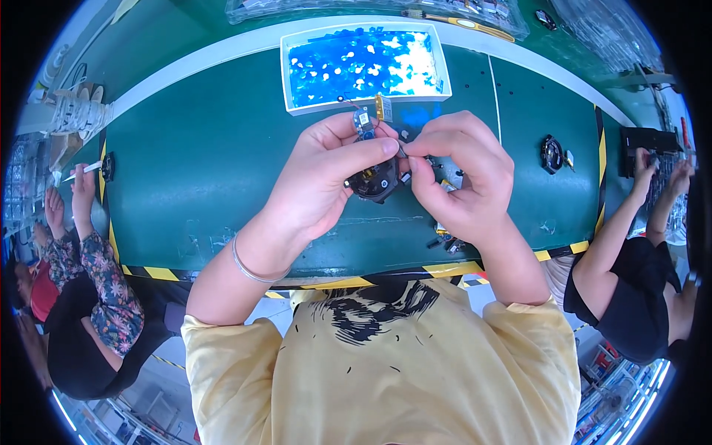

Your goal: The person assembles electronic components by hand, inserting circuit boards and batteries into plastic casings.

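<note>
My left hand is closed around a round black electronic device housing, tilted toward me with its inside showing. From it stick up a small circuit board and a gold-and-silver battery pack on thin wires. My right hand is closed in a pinch at the housing's right upper edge, thumb and forefinger on a small dark piece too small to name. The fingertips of both hands nearly meet there. Part of the housing is hidden by my left thumb and fingers.
A white tray of small blue and white pieces stands just beyond my hands. Loose small parts lie under my right wrist. Another round black housing lies to the right. Behind the tray is a brush. Co-workers' hands show at both sides.
</note>
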Demonstrator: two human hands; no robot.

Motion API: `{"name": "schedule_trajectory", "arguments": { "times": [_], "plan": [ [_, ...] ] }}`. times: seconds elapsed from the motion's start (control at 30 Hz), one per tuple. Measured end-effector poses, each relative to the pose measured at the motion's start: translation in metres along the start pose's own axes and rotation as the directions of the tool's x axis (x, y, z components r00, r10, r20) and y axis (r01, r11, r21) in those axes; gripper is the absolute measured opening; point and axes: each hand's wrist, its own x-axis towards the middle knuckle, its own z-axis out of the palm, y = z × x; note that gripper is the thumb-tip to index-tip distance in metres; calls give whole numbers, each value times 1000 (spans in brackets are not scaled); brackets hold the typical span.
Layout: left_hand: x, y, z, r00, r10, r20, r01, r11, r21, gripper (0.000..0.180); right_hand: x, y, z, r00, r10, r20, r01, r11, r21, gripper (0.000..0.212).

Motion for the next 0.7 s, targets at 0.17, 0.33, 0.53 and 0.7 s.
{"name": "schedule_trajectory", "arguments": {
  "times": [0.17, 0.33, 0.53, 0.7],
  "plan": [
    [6, 1, 0, 1000, -16, -20, 18, 993, 114, 11, 6, 7, -2, 999, 42, -12, -43, 998, -45, 16],
    [12, 2, -10, 993, 92, -71, -71, 964, 258, 10, 6, 40, -10, 972, 3, 234, 105, 890, -444, 13],
    [5, 5, -10, 984, 110, -141, -87, 983, 161, 9, 5, 29, -24, 991, -7, 134, 55, 933, -357, 15],
    [2, -9, -9, 992, 40, -121, -19, 984, 177, 11, -3, 6, -13, 999, 48, 16, -46, 989, -141, 19]
  ]
}}
